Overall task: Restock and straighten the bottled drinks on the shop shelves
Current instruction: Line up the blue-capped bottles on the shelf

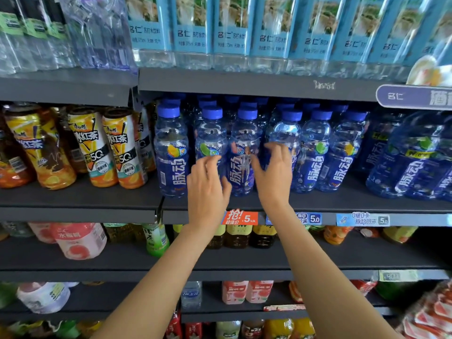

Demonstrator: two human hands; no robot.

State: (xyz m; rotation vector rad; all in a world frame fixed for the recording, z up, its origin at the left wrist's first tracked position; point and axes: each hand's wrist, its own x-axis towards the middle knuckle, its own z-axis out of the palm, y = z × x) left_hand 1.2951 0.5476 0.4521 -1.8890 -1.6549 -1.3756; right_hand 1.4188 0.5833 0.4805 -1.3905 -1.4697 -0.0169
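Observation:
A row of blue-capped drink bottles with blue labels stands on the middle shelf (318, 204). My left hand (208, 189) covers the lower half of the second bottle (211, 133), with fingers curled on its label and thumb on its right side. The third bottle (242, 152) stands between my two hands. My right hand (274, 177) is at the front of the fourth bottle (286, 133), fingers spread and blurred, thumb near the third bottle. The first bottle (171, 152) stands at the left end, apart from my hands.
Iced tea bottles (102, 148) lean on the left shelf section. Larger blue bottles (413, 157) stand at the right. Light-blue labelled soda water bottles (232, 33) fill the shelf above. Price tags (241, 217) line the shelf edge, with mixed drinks on the shelves below.

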